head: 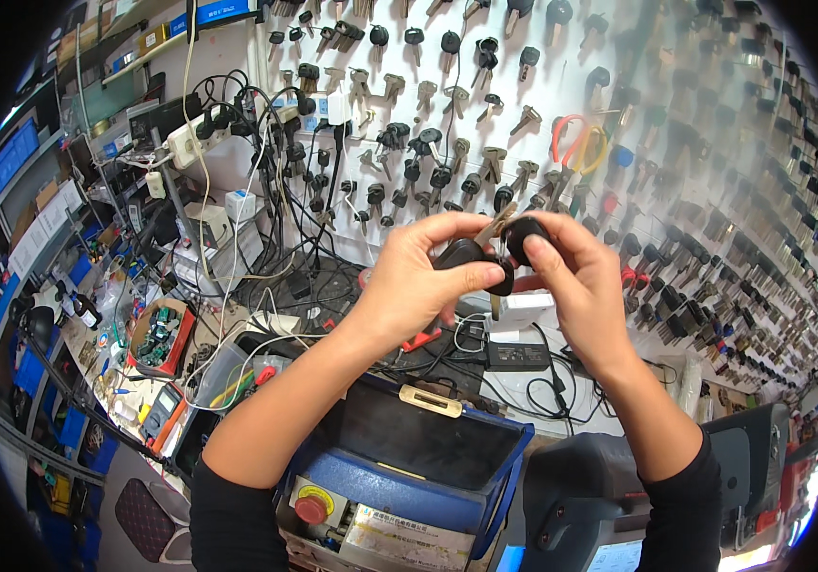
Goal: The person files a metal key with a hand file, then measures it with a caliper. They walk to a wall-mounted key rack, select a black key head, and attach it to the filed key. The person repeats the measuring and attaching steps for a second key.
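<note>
My left hand grips a black key fob between thumb and fingers. A black-headed key sits at my left thumb tip, its metal blade pointing down. My right hand pinches a rounded black key head between thumb and index finger. Between the fingertips of both hands, a brass-coloured key blade slants upward. The keys are close together and look joined by a ring, though fingers partly cover it. Both hands are raised over the bench, before the key-covered wall.
Below my hands stands a blue machine with a red stop button. A dark grey machine is beside it. Cables surround a black power adapter. Leftward are a multimeter and a box of circuit boards. Keys hang on the wall.
</note>
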`<state>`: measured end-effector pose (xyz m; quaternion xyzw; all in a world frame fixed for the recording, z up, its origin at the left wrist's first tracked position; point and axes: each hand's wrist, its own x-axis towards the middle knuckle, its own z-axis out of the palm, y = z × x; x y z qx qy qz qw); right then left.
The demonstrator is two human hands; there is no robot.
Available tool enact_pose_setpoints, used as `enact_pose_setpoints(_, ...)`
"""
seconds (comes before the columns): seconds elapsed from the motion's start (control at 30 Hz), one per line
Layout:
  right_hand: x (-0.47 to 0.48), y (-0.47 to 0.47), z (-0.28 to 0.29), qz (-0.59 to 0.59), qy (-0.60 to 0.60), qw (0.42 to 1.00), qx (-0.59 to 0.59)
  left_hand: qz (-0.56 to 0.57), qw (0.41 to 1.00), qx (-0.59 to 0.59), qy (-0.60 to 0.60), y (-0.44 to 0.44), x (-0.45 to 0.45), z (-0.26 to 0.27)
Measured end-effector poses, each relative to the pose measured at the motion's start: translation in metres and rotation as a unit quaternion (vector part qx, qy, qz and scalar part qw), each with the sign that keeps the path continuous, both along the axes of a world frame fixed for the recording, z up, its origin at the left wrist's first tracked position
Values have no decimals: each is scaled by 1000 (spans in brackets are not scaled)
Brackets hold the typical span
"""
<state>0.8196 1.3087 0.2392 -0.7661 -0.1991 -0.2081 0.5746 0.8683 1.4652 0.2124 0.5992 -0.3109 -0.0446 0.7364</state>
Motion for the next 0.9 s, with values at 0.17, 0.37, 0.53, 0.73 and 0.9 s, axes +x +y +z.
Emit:
enact_pose_setpoints(0.17,7,1,2,15,40,999,31,17,999,25,-25,0,-2,10)
enact_pose_setpoints(0.37,4,-5,0,-30,-192,968,-161,-93,991,-37,89,-4,1,6)
enact_pose_setpoints(0.53,4,-7,5,10,-21,1000,10,-94,987,-19,131,-8,1,12)
enact_pose_setpoints(0.73,10,-12,5,89,48,992,78,-32,998,-43,17,-6,8,17)
enact_pose_setpoints(0.9,6,-14,5,78,37,995,42,-8,995,82,-50,-7,9,33)
